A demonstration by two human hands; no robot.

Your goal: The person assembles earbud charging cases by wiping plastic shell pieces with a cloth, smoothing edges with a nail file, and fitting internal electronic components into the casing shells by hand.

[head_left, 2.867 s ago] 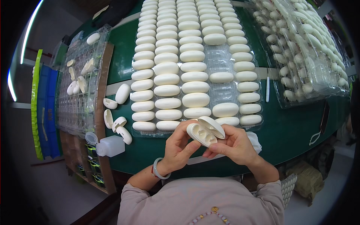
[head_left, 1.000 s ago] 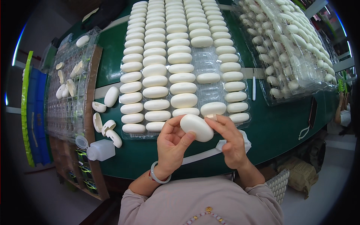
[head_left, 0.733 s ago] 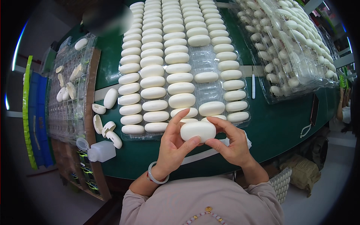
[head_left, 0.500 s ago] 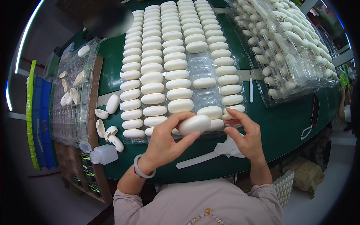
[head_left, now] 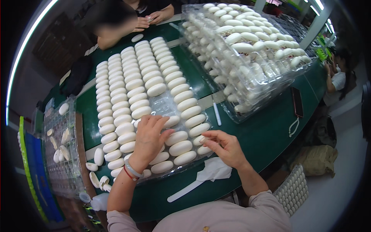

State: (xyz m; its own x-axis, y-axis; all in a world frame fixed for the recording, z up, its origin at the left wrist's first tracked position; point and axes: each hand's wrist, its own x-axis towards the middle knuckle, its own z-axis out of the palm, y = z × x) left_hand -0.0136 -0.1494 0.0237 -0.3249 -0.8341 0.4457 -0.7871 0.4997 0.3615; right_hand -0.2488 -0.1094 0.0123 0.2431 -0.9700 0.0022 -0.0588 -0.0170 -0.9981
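Left hand [head_left: 147, 140], one: being reached, fingers bent, over the cases [head_left: 180, 148] in the tray [head_left: 159, 106]; whether the case gripped half a second ago is still being held cannot be told, the palm's underside being hidden. Right hand [head_left: 225, 147], one: now being held at the tray's right edge, thumb and forefinger nearly joined; any pinched item cannot be told. Co-worker's hands [head_left: 156, 17], two: newly being shown across the table [head_left: 257, 135]. Cases: smooth, cream, oval, being carried in five columns by clear moulded plastic. Cloth [head_left: 216, 169]: one, white, crumpled. Pen [head_left: 216, 112]: one, white, slim.
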